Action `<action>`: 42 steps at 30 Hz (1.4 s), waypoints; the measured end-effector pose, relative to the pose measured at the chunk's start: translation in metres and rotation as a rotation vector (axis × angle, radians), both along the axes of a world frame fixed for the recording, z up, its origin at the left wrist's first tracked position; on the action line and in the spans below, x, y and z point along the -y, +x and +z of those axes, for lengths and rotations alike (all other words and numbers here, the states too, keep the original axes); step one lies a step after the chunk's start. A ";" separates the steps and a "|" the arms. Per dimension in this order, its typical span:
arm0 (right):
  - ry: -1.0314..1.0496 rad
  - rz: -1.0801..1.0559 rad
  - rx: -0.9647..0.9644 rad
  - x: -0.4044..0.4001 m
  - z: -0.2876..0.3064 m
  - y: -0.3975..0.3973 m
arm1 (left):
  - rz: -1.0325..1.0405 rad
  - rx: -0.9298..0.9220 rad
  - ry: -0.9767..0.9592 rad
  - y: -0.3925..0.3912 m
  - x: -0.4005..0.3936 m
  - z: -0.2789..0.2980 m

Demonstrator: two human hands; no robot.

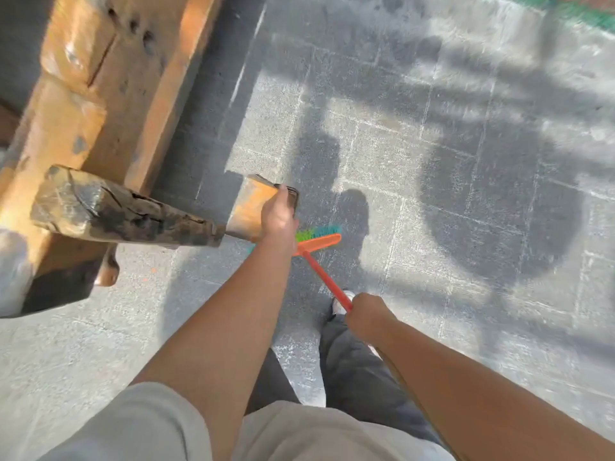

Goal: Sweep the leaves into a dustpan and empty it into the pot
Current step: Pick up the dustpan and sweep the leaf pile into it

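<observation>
My left hand point(279, 215) grips the top edge of a flat orange-brown pan point(253, 205), which looks like the dustpan, held above the ground beside a wooden beam. My right hand point(363, 315) is curled round the orange handle of a broom point(320, 241). The broom's orange head, with green and teal bristles, hangs just below and to the right of my left hand, partly hidden behind it. No leaves and no pot show in the view, which is blurred.
A heavy wooden bench-like frame point(109, 94) fills the upper left, and a dark weathered beam point(116, 212) juts toward the pan. Grey paved ground point(416, 168) with shadows stretches ahead and right. My dark trousers and a shoe point(341, 304) are below the broom. A green strip point(585, 11) lies at the top right.
</observation>
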State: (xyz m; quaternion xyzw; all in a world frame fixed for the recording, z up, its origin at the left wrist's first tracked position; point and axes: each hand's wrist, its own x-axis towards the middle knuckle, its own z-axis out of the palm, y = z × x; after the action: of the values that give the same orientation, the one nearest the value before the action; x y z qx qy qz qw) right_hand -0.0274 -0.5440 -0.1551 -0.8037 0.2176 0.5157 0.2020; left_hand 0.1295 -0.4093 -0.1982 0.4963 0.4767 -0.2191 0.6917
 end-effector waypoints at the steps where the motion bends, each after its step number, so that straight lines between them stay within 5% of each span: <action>1: -0.005 0.021 0.010 0.012 0.000 0.003 | 0.008 0.030 0.007 0.011 0.002 -0.030; 3: -0.025 0.085 0.033 0.035 0.000 0.014 | 0.056 0.051 0.061 0.031 0.012 -0.057; 10: -0.160 0.274 0.076 0.097 -0.014 0.038 | 0.242 0.021 0.165 0.043 0.026 -0.010; 14: -0.210 0.358 0.064 0.102 -0.019 0.050 | 0.160 0.048 0.316 0.020 0.002 -0.006; 17: -0.218 0.428 0.046 0.096 -0.018 0.056 | -0.123 -0.069 0.677 0.000 -0.025 -0.001; 18: -0.225 0.457 0.045 0.093 -0.017 0.058 | -0.091 -0.104 0.684 -0.009 -0.033 -0.007; 20: -0.223 0.509 0.028 0.084 -0.015 0.061 | 0.159 0.007 0.371 -0.027 -0.051 -0.013; 30: -0.235 0.807 0.087 0.041 -0.008 0.042 | 0.146 0.059 0.479 -0.144 -0.094 0.008; 42: -0.231 0.962 0.181 -0.038 0.004 -0.072 | 0.350 0.028 0.511 -0.339 -0.190 0.022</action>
State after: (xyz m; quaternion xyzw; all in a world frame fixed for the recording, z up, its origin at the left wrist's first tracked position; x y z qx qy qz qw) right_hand -0.0990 -0.5057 -0.1510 -0.8716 -0.1402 0.4511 -0.1307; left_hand -0.2092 -0.2191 -0.1766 0.5675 0.5849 0.0370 0.5783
